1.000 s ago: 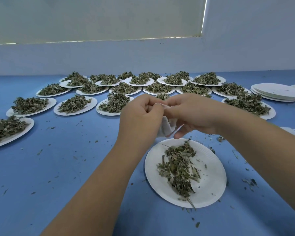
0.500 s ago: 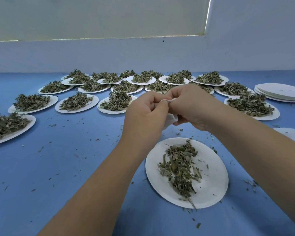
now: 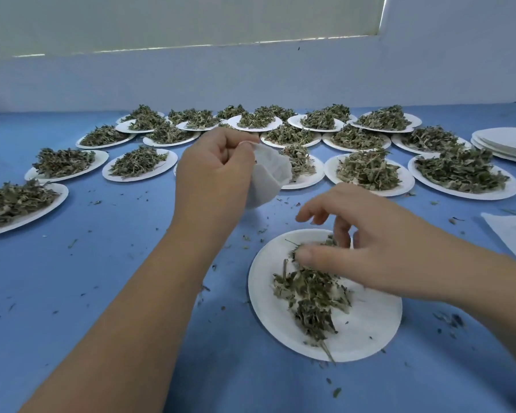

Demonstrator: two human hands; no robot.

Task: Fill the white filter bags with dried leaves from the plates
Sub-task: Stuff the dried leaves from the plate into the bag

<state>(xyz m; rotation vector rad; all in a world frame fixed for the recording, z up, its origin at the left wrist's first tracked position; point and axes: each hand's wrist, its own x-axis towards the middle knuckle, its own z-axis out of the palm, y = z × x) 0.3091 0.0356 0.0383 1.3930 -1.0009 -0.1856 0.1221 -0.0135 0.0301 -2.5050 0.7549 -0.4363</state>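
Fingers [image 3: 341, 231] of the right hand [image 3: 370, 242], earlier pinched on the white filter bag [image 3: 268, 177], are now spread loosely onto the dried leaves [image 3: 310, 296] of the near plate [image 3: 370, 332]; the bag is held beyond them, pinched by the left hand [image 3: 212, 174] alone.

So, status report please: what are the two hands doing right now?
Left hand grips the white filter bag, raised. Right hand open, fingers at the dried leaves on the near plate. Nothing in the way.
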